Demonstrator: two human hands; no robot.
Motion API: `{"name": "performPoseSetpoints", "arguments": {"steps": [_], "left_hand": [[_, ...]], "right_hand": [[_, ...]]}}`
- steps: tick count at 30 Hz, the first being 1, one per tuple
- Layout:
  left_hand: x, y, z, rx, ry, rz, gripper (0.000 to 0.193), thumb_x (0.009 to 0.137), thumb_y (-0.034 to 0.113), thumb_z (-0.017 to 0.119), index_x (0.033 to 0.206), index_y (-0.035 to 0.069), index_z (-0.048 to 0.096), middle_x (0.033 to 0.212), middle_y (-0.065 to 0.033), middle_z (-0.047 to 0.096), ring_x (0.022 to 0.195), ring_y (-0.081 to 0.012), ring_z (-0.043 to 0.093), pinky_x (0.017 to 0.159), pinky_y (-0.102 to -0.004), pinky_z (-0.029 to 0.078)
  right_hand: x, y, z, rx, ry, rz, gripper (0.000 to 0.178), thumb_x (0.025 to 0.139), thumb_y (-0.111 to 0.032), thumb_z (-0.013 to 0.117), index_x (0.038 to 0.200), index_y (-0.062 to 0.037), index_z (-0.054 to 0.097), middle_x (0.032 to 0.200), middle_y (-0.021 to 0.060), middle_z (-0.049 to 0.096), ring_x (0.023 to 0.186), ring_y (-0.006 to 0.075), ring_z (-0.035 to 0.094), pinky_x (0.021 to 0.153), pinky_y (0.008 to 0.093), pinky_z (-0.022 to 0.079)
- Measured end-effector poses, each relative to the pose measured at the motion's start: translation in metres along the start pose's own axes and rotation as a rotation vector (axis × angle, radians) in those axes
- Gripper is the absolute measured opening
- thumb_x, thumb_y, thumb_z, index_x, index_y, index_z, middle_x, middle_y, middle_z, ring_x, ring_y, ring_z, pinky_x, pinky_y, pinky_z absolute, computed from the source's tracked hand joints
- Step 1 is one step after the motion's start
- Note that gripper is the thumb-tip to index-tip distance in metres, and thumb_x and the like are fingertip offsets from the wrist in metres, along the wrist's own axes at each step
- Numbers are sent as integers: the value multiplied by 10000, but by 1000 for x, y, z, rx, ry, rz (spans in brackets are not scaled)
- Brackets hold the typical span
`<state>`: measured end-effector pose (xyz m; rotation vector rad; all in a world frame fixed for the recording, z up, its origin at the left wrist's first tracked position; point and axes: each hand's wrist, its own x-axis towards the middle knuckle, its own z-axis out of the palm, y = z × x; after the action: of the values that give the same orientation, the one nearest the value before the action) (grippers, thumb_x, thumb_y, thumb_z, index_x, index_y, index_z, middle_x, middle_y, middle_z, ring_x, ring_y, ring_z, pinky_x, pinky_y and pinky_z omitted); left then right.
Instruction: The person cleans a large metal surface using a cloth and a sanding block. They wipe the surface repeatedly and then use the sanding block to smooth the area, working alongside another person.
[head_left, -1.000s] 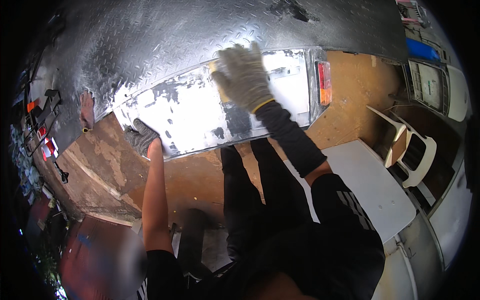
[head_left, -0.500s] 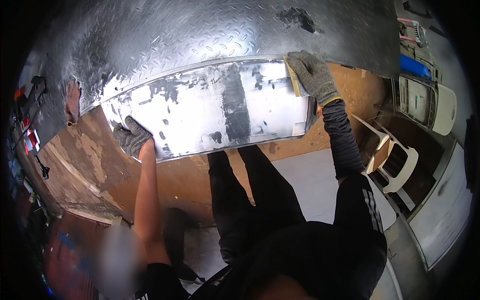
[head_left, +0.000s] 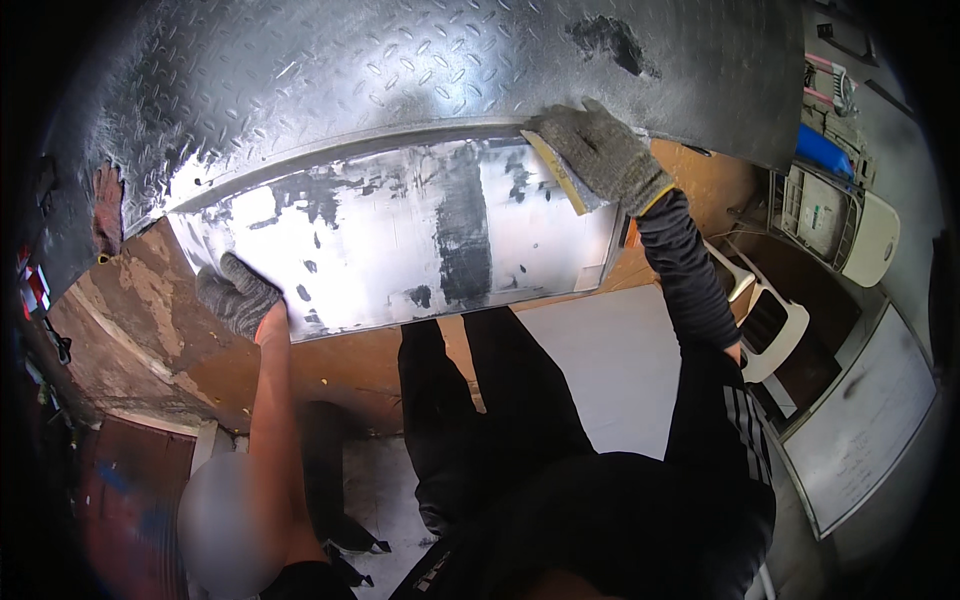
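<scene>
A long panel point(head_left: 380, 230), white with dark grey worn patches and a dark band, lies in front of me. My left hand point(head_left: 240, 297), in a grey knit glove, grips the panel's near left corner. On the panel's upper right, my right hand point(head_left: 598, 160), also gloved, presses a folded yellow-edged sheet of sandpaper point(head_left: 562, 178) against the surface. The fingers cover most of that sheet, and its inner face is hidden.
Beyond the panel spreads a dark metal tread-plate surface point(head_left: 330, 70). A reddish glove point(head_left: 107, 205) lies at its left edge. Worn brown board point(head_left: 270, 375) is under the panel. White plastic chairs point(head_left: 780, 335) and a white panel point(head_left: 860, 420) stand at right.
My right hand has slid left over the panel with the sandpaper. My left hand still holds the corner. The whole view has shifted slightly.
</scene>
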<state>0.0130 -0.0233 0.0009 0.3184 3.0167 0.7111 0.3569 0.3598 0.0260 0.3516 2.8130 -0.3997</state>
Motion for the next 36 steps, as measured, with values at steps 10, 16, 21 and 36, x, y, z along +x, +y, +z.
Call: {"name": "performPoseSetpoints", "arguments": {"steps": [10, 16, 21, 36], "left_hand": [[3, 10, 2, -11, -49, -4, 714, 1047, 479, 545, 1405, -131, 448, 1424, -351, 479, 1331, -457, 486, 1137, -487, 385], [5, 6, -2, 19, -72, -18, 754, 1041, 494, 555, 1419, -147, 433, 1441, -337, 474, 1352, -454, 468, 1161, -486, 360], [4, -12, -2, 120, 33, 70, 649, 1055, 456, 560, 1347, -120, 497, 1321, -301, 574, 1212, -424, 569, 1052, -474, 441], [6, -2, 8, 15, 17, 40, 614, 1049, 449, 581, 1330, -92, 506, 1292, -299, 581, 1184, -410, 574, 1037, -472, 447]], "right_hand": [[9, -6, 0, -10, -225, 145, 492, 1090, -425, 365, 1499, -189, 504, 1463, 165, 586, 1424, 320, 504, 1242, 594, 255], [19, -33, -25, 4, -154, 135, 459, 1067, -286, 503, 1523, -232, 499, 1533, 43, 549, 1457, 292, 463, 1260, 617, 159], [13, -25, -24, 9, -124, 227, 467, 1087, -387, 404, 1478, -168, 537, 1361, 151, 661, 1395, 310, 539, 1248, 605, 205], [4, 2, 6, 54, -2, -80, 413, 1081, -342, 427, 1432, -173, 565, 1244, 132, 716, 1215, 312, 672, 1225, 641, 252]]}}
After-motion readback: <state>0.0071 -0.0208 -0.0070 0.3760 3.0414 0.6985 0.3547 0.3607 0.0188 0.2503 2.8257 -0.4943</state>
